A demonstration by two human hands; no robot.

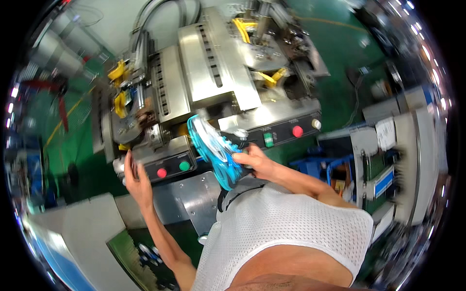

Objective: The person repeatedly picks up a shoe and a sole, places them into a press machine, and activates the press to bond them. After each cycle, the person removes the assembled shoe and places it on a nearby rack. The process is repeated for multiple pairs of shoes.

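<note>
1. The right hand (255, 162) grips a turquoise-blue sports shoe with white parts (216, 153); the thumb lies on the near side of it, and the other fingers are partly hidden.
2. The shoe is tilted in the air, in front of the large silver metal machine (206, 58) and between its two dark control panels. Blur makes its finer details difficult to read.
3. The left hand (139, 182) is well apart from the right one, its fingers spread, holding nothing that I can see. It is near the red round button (161, 172) and the green round button (184, 166) of the left panel; whether it touches the panel's end, I cannot tell.
4. For handling the shoe well, I think the grip should be firm but not squeezing, so that the upper keeps its form.
5. It seems wise to keep the shoe away from the panel edges, which could scratch it.
6. The left hand should, in my judgement, avoid pressing a button by accident; fingers are best kept outside the moving parts.
</note>
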